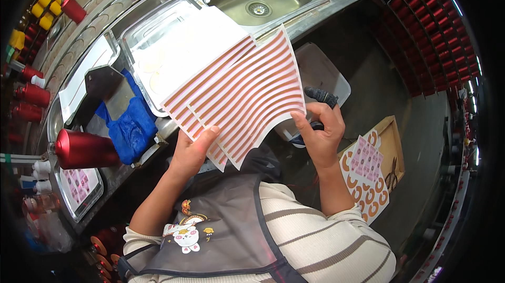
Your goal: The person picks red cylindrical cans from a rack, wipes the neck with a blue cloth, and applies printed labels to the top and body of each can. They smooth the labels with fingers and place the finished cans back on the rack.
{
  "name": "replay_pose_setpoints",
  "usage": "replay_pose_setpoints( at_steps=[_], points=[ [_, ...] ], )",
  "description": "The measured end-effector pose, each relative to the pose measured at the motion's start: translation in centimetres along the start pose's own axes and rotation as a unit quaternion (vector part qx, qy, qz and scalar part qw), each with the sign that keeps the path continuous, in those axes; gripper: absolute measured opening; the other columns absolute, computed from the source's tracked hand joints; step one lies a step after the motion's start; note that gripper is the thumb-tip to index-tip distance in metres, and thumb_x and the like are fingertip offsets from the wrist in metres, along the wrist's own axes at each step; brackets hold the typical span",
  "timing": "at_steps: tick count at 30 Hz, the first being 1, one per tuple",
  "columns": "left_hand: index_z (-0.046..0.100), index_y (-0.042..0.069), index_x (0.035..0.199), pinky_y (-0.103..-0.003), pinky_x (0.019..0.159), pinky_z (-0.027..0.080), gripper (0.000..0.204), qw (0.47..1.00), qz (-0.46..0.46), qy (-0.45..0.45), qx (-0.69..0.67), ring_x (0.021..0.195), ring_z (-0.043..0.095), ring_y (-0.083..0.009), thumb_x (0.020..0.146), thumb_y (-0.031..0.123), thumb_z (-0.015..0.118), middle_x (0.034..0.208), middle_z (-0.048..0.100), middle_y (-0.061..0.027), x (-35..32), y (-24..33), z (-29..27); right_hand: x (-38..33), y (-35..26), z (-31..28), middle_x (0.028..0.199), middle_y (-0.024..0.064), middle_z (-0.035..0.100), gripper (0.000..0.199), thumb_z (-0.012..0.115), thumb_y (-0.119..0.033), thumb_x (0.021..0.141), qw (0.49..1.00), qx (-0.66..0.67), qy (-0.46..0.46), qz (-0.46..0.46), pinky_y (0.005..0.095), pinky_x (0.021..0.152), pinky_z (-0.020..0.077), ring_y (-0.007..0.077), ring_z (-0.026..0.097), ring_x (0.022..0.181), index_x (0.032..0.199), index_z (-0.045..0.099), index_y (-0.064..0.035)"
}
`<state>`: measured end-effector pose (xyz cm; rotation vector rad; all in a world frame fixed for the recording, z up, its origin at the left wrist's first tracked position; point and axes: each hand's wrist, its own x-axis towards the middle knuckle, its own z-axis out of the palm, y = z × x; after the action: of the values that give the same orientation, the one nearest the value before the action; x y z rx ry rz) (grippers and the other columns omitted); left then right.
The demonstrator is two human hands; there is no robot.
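Two overlapping sheets with brown and pink stripes are in front of me. My left hand (197, 149) is closed on their lower left corner, thumb on top. The upper striped sheet (258, 91) bends in a curve toward my right hand (323, 133). That hand pinches its right edge between thumb and fingers; one finger wears a black cover (322, 96). Beneath it, the lower striped sheet (202, 80) shows along the left side. Large white paper (184, 35) lies past the sheets on a clear tray (131, 35).
A steel sink (258, 6) is set in the far counter. On the left are a blue cloth (131, 130) and a red cone-shaped container (87, 149). A white bin (334, 72) stands below. Patterned sheets (365, 183) and scissors (391, 175) rest in a shallow box (397, 141) at right.
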<state>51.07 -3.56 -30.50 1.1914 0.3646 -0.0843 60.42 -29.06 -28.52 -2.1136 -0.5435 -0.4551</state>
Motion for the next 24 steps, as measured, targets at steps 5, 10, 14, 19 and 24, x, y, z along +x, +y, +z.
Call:
replay_pose_setpoints(
  at_steps=[5, 10, 14, 19, 24],
  points=[
    [0.050, -0.002, 0.137, -0.035, 0.100, 0.047, 0.044, 0.999, 0.022, 0.002, 0.029, 0.117, 0.058, -0.0176, 0.096, 0.011, 0.060, 0.129, 0.060, -0.0110, 0.3, -0.7, 0.9, 0.0, -0.1, -0.8, 0.100, 0.0142, 0.068, 0.025, 0.084, -0.013, 0.078, 1.000, 0.000, -0.020, -0.007, 0.0315, 0.075, 0.0520, 0.0253, 0.065, 0.089, 0.097, 0.071, -0.0005],
    [0.051, -0.001, 0.136, -0.034, 0.100, 0.046, 0.043, 0.996, 0.053, -0.021, 0.071, 0.117, 0.058, -0.0169, 0.096, 0.011, 0.061, 0.126, 0.062, -0.0087, 0.5, -1.0, 0.7, -0.7, 0.4, -0.3, 0.095, 0.0103, 0.065, 0.024, 0.081, -0.015, 0.081, 1.000, 0.016, 0.001, -0.001, 0.0290, 0.070, 0.0469, 0.0200, 0.057, 0.080, 0.098, 0.072, -0.0016],
    [0.051, -0.001, 0.135, -0.034, 0.100, 0.046, 0.042, 0.991, 0.092, -0.036, 0.092, 0.117, 0.057, -0.0162, 0.097, 0.010, 0.062, 0.126, 0.062, -0.0081, 0.6, -1.3, 1.2, -0.6, 0.8, -0.4, 0.094, 0.0103, 0.065, 0.024, 0.082, -0.015, 0.080, 1.000, 0.005, 0.016, -0.013, 0.0289, 0.070, 0.0468, 0.0201, 0.057, 0.080, 0.097, 0.072, -0.0017],
    [0.052, -0.001, 0.134, -0.033, 0.098, 0.047, 0.039, 0.982, 0.134, -0.033, 0.126, 0.114, 0.058, -0.0151, 0.097, 0.007, 0.061, 0.125, 0.062, -0.0075, 0.1, -1.3, 2.1, -0.5, 0.9, -1.1, 0.092, 0.0095, 0.065, 0.025, 0.084, -0.014, 0.078, 0.999, -0.005, 0.018, 0.026, 0.0274, 0.069, 0.0499, 0.0190, 0.063, 0.080, 0.096, 0.071, -0.0013],
    [0.058, 0.000, 0.127, -0.032, 0.095, 0.047, 0.031, 0.969, 0.153, -0.082, 0.176, 0.110, 0.058, -0.0125, 0.097, 0.007, 0.060, 0.119, 0.065, -0.0057, -0.9, 0.1, 2.4, -0.6, 1.2, -1.4, 0.084, 0.0009, 0.058, 0.024, 0.084, -0.013, 0.080, 0.982, 0.118, 0.021, 0.149, 0.0201, 0.060, 0.0428, 0.0060, 0.055, 0.067, 0.097, 0.071, -0.0015]
  ],
)
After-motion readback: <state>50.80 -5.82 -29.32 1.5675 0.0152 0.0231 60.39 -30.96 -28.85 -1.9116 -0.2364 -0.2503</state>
